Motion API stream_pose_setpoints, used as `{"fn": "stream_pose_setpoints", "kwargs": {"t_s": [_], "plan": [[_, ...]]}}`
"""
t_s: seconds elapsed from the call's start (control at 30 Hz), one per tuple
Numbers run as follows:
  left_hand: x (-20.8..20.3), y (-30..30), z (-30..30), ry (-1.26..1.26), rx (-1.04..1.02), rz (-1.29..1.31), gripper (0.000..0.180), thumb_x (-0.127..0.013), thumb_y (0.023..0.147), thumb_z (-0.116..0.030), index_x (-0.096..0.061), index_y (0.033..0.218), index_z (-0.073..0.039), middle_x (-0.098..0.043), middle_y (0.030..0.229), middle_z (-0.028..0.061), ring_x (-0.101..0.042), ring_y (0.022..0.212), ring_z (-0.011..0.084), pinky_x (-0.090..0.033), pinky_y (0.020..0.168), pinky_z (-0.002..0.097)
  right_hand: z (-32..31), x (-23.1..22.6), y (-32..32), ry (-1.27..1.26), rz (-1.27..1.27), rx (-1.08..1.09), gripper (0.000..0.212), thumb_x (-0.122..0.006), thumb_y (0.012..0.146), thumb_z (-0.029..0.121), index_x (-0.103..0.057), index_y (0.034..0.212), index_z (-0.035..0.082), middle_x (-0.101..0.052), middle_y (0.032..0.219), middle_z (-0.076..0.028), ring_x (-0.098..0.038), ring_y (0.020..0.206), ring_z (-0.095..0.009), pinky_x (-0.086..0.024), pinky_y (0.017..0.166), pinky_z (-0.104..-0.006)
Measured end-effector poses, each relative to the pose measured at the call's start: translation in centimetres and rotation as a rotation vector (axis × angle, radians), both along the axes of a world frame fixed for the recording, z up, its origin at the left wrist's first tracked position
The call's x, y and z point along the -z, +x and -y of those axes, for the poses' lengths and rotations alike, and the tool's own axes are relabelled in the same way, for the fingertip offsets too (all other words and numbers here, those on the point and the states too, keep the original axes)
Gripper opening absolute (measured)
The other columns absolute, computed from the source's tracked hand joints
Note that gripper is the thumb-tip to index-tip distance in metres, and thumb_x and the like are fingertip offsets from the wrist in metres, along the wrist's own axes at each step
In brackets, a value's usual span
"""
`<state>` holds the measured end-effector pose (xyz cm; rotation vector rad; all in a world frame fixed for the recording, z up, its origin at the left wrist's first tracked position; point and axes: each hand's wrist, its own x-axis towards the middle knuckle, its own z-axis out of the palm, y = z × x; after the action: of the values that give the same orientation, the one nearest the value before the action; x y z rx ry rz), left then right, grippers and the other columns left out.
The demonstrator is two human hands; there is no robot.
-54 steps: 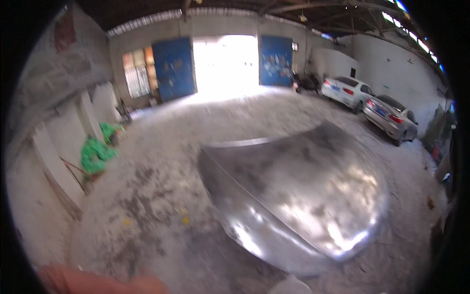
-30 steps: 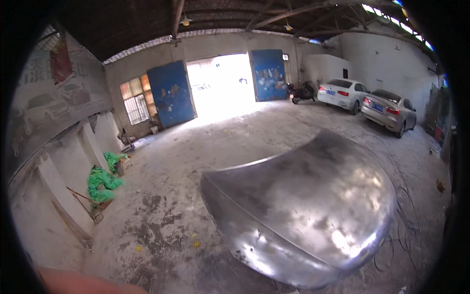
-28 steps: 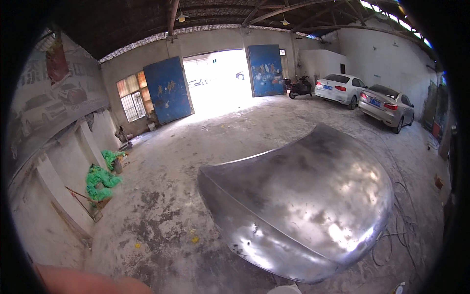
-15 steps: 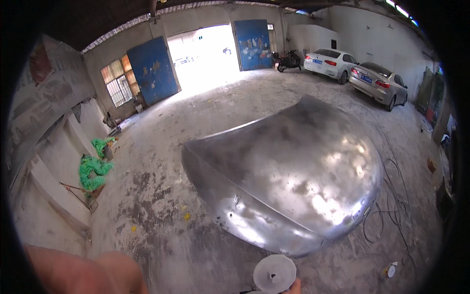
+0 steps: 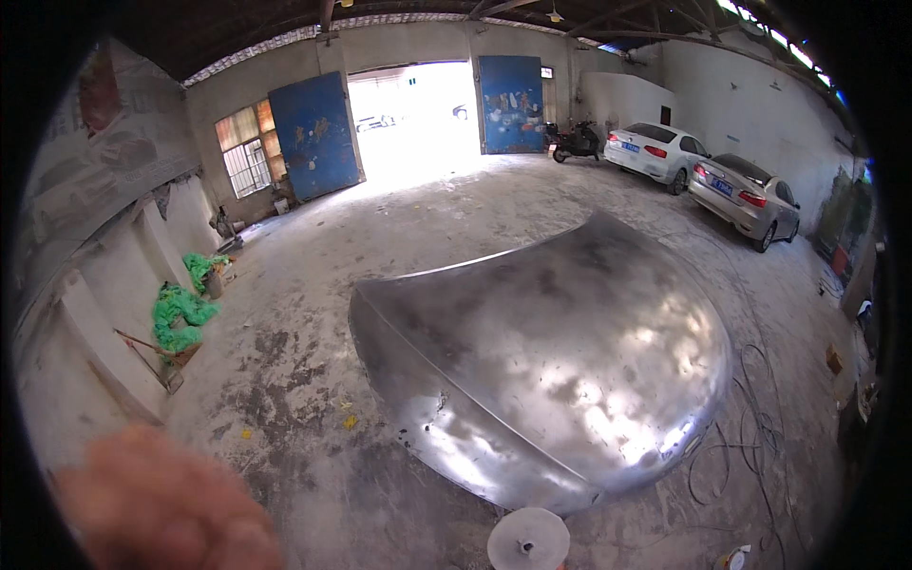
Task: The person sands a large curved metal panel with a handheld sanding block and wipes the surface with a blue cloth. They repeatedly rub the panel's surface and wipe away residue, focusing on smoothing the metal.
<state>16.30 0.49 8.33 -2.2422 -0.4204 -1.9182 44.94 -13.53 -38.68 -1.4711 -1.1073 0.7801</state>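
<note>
- Hood (image 5: 551, 356): a grey metal panel with bright, mottled reflections, lying broad face up in the centre-right of the view, ahead of both hands
- Disc (image 5: 528, 540): round and pale with a small central nub, at the lower edge of the view, just short of the hood's near corner; whether the two touch cannot be told
- Right hand (image 5: 558, 567): a mere sliver of skin just beside the disc; its grip cannot be told, though it is nearest to the disc
- Left hand (image 5: 169, 503): blurred, at lower left, well apart from the hood and disc; whether its fingers are closed or holding anything cannot be told
- Key relation: from the right hand the hood lies directly ahead, from the left hand ahead and to the right, with floor (image 5: 304, 503) between; the right hand is the nearer
- Axis: the hood's near corner points toward the disc, its concave edge faces away at upper left; fisheye bending obscures which span is longer
</note>
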Motion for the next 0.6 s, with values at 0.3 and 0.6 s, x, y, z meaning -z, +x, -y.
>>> {"fn": "stream_pose_setpoints", "kwargs": {"t_s": [0.3, 0.6], "plan": [[30.3, -0.2, -7.1, -1.07, -0.304, 0.244, 0.039, -0.085, 0.087, -0.009, -0.073, 0.123, 0.002, -0.065, 0.084, 0.0007, -0.057, 0.067, 0.0092, -0.048, 0.062, 0.0237, 4.5, 1.5, 6.0, -0.197, 0.382, -0.306, 0.026, -0.067, 0.099, 0.021, -0.073, 0.116, 0.003, -0.076, 0.101, -0.015, -0.072, 0.091, -0.029, -0.055, 0.084, -0.0478], [52.4, -4.2, 2.4, -1.605, -0.514, -0.128, 0.043, -0.084, 0.089, -0.028, -0.074, 0.121, 0.0, -0.076, 0.083, 0.013, -0.072, 0.073, 0.0228, -0.056, 0.069, 0.0372, 3.5, -0.9, 5.6, -0.191, 0.234, -0.179, 0.022, -0.06, 0.106, 0.022, -0.072, 0.114, 0.006, -0.07, 0.085, -0.008, -0.065, 0.075, -0.02, -0.052, 0.068, -0.039]]}}
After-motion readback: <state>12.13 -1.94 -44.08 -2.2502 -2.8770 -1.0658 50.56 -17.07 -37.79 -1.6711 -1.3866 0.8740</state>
